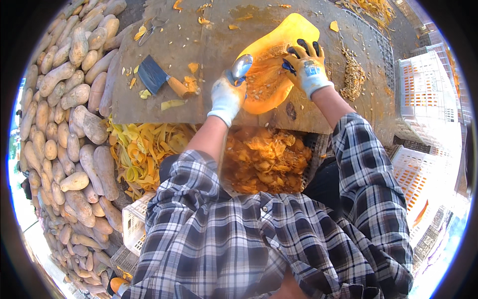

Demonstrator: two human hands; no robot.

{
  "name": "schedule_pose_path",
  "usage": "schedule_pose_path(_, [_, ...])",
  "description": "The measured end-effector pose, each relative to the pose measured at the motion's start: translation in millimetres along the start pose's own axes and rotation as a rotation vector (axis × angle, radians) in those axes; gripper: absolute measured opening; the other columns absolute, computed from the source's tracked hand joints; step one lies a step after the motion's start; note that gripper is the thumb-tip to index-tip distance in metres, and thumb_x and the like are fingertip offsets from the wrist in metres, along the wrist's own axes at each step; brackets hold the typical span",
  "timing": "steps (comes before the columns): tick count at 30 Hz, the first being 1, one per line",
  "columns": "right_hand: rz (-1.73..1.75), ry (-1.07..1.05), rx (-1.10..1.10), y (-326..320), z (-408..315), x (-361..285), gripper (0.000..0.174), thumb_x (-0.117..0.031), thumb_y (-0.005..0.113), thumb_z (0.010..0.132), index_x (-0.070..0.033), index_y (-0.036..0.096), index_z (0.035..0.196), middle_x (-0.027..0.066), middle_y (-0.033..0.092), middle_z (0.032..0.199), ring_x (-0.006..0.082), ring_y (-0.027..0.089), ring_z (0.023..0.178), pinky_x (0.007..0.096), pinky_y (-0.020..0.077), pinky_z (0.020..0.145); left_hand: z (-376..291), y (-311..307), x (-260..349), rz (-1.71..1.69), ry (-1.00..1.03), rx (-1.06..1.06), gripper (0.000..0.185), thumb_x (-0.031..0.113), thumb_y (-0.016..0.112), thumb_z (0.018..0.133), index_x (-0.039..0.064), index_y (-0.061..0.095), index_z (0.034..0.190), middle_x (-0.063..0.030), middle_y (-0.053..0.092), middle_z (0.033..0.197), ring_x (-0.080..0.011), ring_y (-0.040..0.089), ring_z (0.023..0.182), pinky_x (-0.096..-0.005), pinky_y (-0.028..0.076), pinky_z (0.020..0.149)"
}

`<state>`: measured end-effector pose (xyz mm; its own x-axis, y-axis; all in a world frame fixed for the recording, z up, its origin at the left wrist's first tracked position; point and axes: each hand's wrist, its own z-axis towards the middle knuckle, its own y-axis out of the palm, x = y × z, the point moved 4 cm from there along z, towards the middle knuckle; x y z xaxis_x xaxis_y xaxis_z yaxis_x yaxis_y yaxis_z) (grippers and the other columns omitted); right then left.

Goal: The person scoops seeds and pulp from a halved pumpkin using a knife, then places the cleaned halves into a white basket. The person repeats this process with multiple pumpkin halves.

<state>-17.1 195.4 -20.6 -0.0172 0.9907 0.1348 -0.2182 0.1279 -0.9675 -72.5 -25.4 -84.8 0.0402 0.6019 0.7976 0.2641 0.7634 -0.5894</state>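
Note:
A peeled half of a long squash (274,63) lies cut side up on the wooden board (224,45), its hollow showing fibres and seeds. My left hand (228,91), in a white and yellow work glove, grips a metal spoon (242,65) whose bowl is at the squash's left edge. My right hand (307,67), gloved the same way with dark fingertips, rests on the squash's right side, fingers spread. To the left lies a cleaver (153,74) with a wooden handle, squash scraps beside it. A metal peeler (152,30) is near the board's upper left.
Whole squashes (76,179) are heaped at the left. Below the board are peel strips (142,149) and a crate of orange pulp (265,160). Seeds (353,74) lie in a pile at the board's right. White plastic crates (425,89) stand further right.

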Motion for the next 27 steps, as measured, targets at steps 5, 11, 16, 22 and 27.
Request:
schedule_pose_path(5, [0.304,-0.282,0.007,-7,-30,-91,0.028,-0.031,0.073,0.077,-0.021,0.072,0.103,0.0045,0.065,0.115,0.0291,0.053,0.122,0.0543,0.0312,0.113,4,4,0,0.101,0.128,0.093,0.030,0.019,0.073,0.085,-0.002,0.063,0.103,-0.0196,0.069,0.081,-0.0241,0.070,0.067,-0.0362,0.055,0.061])
schedule_pose_path(11, [0.268,-0.153,0.029,10,-29,-49,0.027,-0.029,0.073,0.075,-0.020,0.072,0.100,0.0046,0.065,0.110,0.0298,0.053,0.121,0.0551,0.0304,0.113,2,5,1,0.080,0.074,0.083,0.028,0.020,0.074,0.083,0.000,0.064,0.098,-0.0188,0.068,0.076,-0.0269,0.070,0.067,-0.0373,0.055,0.064])
schedule_pose_path(16, [-0.046,0.198,-0.115,18,-29,52,0.041,-0.032,0.074,0.079,-0.023,0.065,0.118,0.0095,0.057,0.129,0.0318,0.045,0.131,0.0574,0.0286,0.111,-6,-3,30,0.230,0.181,0.085,0.029,0.023,0.075,0.080,0.003,0.064,0.097,-0.0188,0.069,0.079,-0.0345,0.070,0.076,-0.0421,0.055,0.070])
schedule_pose_path(22, [0.253,0.005,0.169,-2,-28,-3,0.029,-0.021,0.069,0.081,-0.016,0.068,0.110,0.0097,0.061,0.122,0.0326,0.052,0.122,0.0505,0.0392,0.105,-6,-9,24,0.216,0.138,0.101,0.029,0.025,0.075,0.078,0.005,0.063,0.096,-0.0198,0.069,0.083,-0.0396,0.068,0.082,-0.0450,0.054,0.073])
schedule_pose_path(27, [0.237,-0.160,0.072,21,-9,-74,0.032,-0.032,0.069,0.082,-0.021,0.067,0.112,0.0062,0.060,0.126,0.0277,0.049,0.127,0.0520,0.0307,0.113,0,-5,21,0.181,0.145,0.067,0.027,0.023,0.075,0.078,0.005,0.062,0.094,-0.0194,0.068,0.082,-0.0393,0.068,0.081,-0.0446,0.053,0.071])
